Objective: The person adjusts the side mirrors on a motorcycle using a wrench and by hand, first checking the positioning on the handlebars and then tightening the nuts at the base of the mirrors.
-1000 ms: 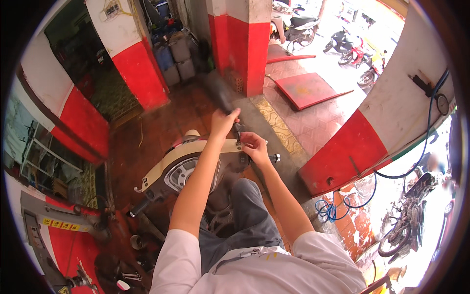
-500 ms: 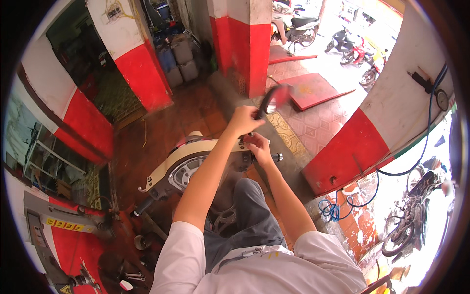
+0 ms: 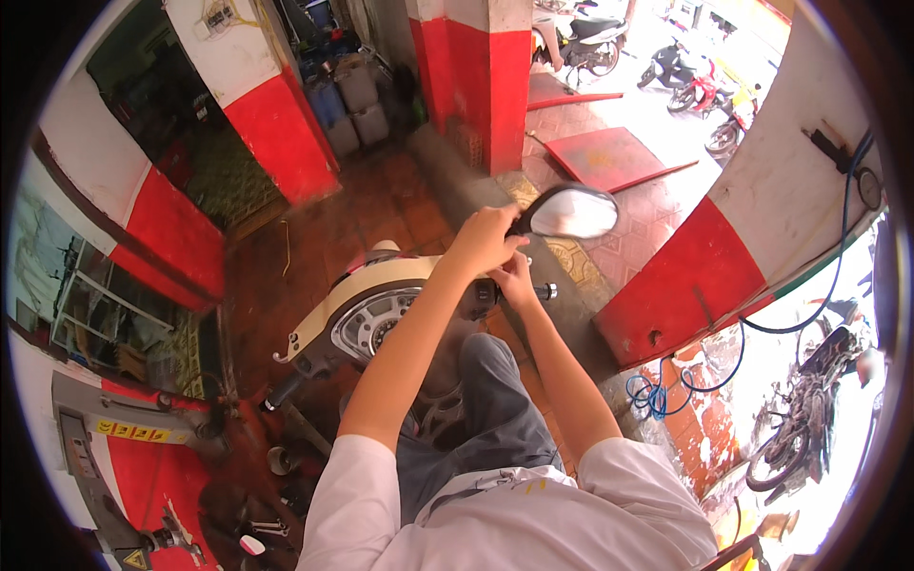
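Observation:
Astride a cream scooter (image 3: 381, 278), I work at the right side of its handlebar. My left hand (image 3: 484, 242) is closed round the near end of a black rear-view mirror (image 3: 576, 213), whose glass faces up toward me. Just below it, my right hand (image 3: 515, 280) has its fingers pinched together at the mirror's stem; the stem itself is mostly hidden by both hands. The right handlebar grip (image 3: 545, 291) sticks out beside my right wrist. My left forearm crosses over the round speedometer (image 3: 367, 324). On the far left is the other handlebar grip (image 3: 282, 392).
A red metal ramp (image 3: 605, 160) lies on the tiles ahead to the right, near a red and white pillar (image 3: 495, 95). A blue air hose (image 3: 649, 398) lies coiled at right. Spanners (image 3: 269, 526) lie at lower left beside a grey machine (image 3: 81, 447). Motorbikes (image 3: 700, 81) stand outside.
The mirror has swung round to the right and now shows its glass, where before it stood upright and blurred. My left hand has turned with it; my right hand has moved slightly closer.

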`<action>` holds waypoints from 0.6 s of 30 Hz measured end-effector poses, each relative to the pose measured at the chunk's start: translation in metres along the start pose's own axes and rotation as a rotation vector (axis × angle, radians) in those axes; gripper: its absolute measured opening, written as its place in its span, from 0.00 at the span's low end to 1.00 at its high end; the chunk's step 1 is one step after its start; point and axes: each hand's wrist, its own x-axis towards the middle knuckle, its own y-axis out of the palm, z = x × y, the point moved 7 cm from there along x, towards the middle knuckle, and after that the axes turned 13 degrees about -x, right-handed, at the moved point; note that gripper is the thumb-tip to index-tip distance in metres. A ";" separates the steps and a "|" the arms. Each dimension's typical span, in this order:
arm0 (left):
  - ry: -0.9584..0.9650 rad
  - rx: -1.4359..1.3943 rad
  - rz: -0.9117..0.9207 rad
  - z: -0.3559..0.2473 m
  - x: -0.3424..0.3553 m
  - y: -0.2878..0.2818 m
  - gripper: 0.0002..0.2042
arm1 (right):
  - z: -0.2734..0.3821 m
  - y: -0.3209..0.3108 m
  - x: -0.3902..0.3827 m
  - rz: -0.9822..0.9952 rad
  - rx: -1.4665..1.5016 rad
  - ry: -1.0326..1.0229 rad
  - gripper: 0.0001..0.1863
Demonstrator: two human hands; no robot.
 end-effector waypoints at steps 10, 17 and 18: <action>-0.377 -0.994 -0.556 0.075 -0.055 -0.040 0.09 | 0.015 0.001 0.001 0.057 -0.001 0.007 0.19; 0.217 -0.047 -0.188 -0.034 -0.058 -0.009 0.15 | -0.034 -0.017 0.005 -0.017 0.013 0.005 0.14; 0.185 0.001 -0.147 -0.024 -0.047 -0.013 0.17 | -0.003 -0.002 0.001 -0.013 -0.018 -0.069 0.15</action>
